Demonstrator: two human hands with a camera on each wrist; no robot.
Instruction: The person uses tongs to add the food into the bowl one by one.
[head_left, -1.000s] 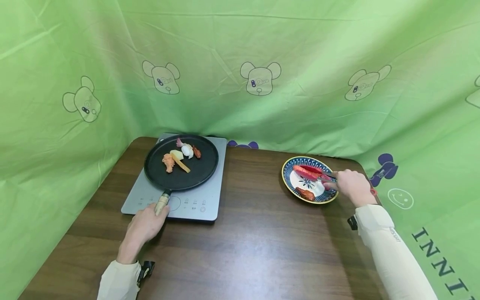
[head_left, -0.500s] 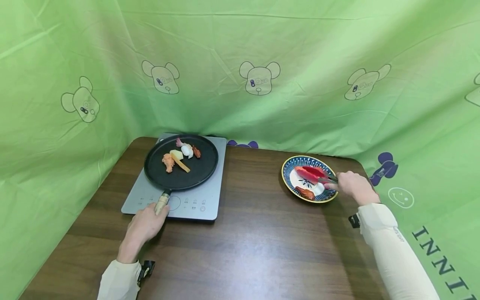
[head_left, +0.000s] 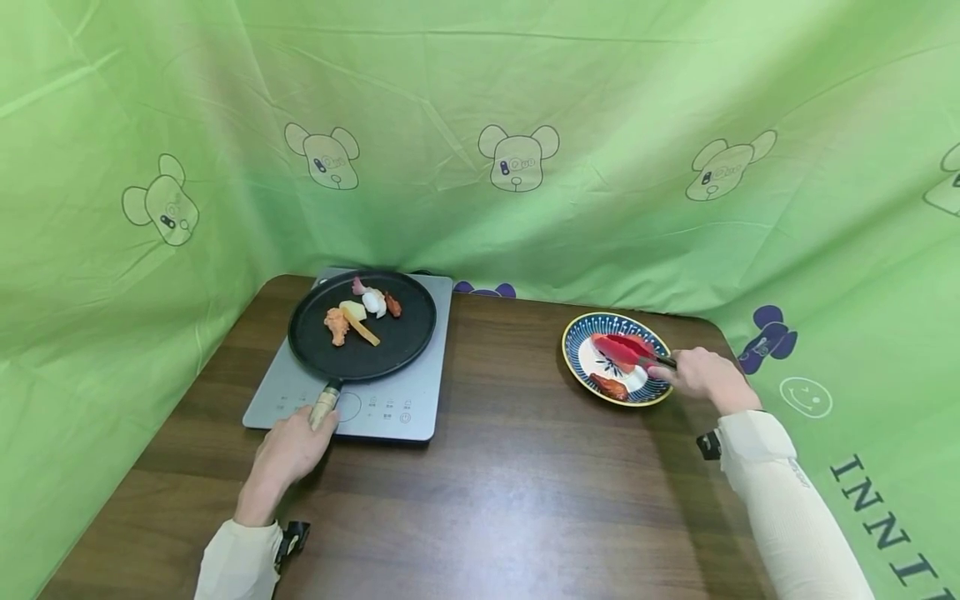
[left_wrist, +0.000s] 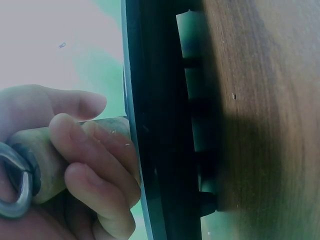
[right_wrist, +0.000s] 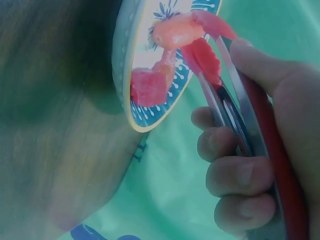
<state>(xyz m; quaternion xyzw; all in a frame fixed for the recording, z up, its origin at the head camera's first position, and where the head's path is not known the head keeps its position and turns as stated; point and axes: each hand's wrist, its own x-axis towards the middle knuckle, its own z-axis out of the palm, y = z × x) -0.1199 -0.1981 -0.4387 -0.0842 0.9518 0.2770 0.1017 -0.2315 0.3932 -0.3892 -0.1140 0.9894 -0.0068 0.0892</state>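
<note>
My left hand [head_left: 292,448] grips the wooden handle [head_left: 325,405] of a round black frying pan [head_left: 401,350], fingers wrapped round it in the left wrist view. The pan rests on a grey induction cooktop [head_left: 393,423]. In my right hand [head_left: 705,377] is a pair of tongs [right_wrist: 255,125] with red tips, reaching into a blue-and-white plate [head_left: 576,354]. An orange, rounded food piece [right_wrist: 175,32] lies against the tips; whether they pinch it I cannot tell. A red blocky piece [right_wrist: 148,88] sits by the rim. A brown chicken wing [head_left: 610,387] lies at the plate's near side.
In the pan are a shrimp [head_left: 372,301], a fry-like stick [head_left: 363,327], an orange fried piece [head_left: 337,326], a pale slice [head_left: 352,310] and a small brown piece [head_left: 393,305]. A green curtain [head_left: 600,242] borders the wooden table [head_left: 510,467].
My right hand has shifted slightly right and toward me, and the tongs' red tips have turned and come closer together over the plate. Left hand and pan stay still.
</note>
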